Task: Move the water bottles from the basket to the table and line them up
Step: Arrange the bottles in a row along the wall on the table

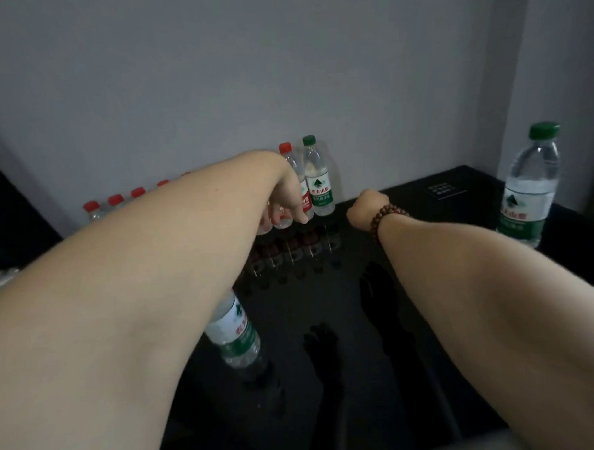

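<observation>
My left hand (pixel 285 205) drapes over the red-capped bottle (pixel 286 150) in the row against the wall (pixel 283 57). Gripping it or not, I can't tell. Right hand (pixel 367 207) fisted, empty, over open black table (pixel 362 407). One green-capped bottle (pixel 528 189) stands near the right edge.

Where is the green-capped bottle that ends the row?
Head view, centre: the green-capped bottle stands by the wall at the row's right end, beside the red-capped bottle.
</observation>
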Tool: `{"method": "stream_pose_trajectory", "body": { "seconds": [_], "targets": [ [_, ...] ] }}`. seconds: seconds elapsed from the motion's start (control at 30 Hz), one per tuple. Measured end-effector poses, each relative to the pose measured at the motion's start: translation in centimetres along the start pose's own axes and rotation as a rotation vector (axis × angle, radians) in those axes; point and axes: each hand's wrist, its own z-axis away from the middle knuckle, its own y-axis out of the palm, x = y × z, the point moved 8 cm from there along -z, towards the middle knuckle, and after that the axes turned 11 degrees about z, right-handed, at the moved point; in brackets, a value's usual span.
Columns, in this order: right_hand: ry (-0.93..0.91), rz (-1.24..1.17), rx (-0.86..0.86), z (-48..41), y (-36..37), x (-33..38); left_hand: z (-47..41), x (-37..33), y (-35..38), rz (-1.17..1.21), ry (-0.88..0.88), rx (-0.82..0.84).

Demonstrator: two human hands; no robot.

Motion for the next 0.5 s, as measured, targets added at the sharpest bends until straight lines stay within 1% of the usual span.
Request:
{"method": "stream_pose_trajectory", "body": {
  "seconds": [0.03, 0.1, 0.17, 0.27, 0.4, 0.5],
  "targets": [
    [-0.006, 0.020, 0.009, 1.4, -0.5, 0.1, 1.3, 0.9, 0.8, -0.002, -0.015, 0.035],
    [-0.028, 0.076, 0.026, 4.0, -1.4, 0.5, 4.0, 2.4, 1.8, -0.078, -0.050, 0.059],
    [-0.056, 0.113, 0.029, 6.3, -1.9, 1.2, 6.1, 4.1, 2.8, -0.158, -0.102, 0.059],
    [-0.096, 0.150, -0.011, 8.9, -3.0, 2.6, 8.3, 6.4, 4.0, -0.221, -0.188, 0.019],
    [-0.140, 0.207, -0.032, 11.8, -4.4, 3.8, 10.1, 8.8, 5.2, -0.265, -0.283, -0.091],
    [-0.154, 0.249, -0.063, 13.0, -5.6, 3.7, 10.2, 9.0, 4.7, -0.324, -0.222, -0.266]
  ]
}}
